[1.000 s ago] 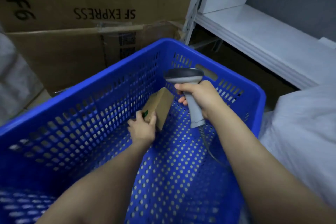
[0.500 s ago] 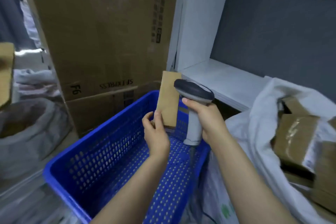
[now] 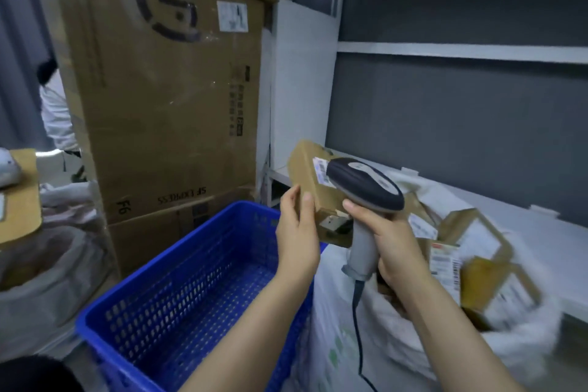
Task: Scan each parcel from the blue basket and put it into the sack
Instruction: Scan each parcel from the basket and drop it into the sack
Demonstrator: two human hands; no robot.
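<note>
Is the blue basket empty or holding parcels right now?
Empty, as far as shown: the blue basket shows a bare perforated floor, though the left forearm hides a strip of it.

There was one blue perforated plastic basket (image 3: 159, 264); one grey corded scanner (image 3: 366, 188); one white woven sack (image 3: 337, 312); perhaps five brown cardboard parcels (image 3: 307, 175), blurred.

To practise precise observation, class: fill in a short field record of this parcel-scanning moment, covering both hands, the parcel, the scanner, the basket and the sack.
left hand: fingers and thumb hold the parcel by its lower end
right hand: grips the scanner by its handle
scanner head: in front of the parcel's label, partly hiding it
blue basket: no parcel visible inside
sack: white, open, right of the basket
sack contents: several labelled boxes
</note>
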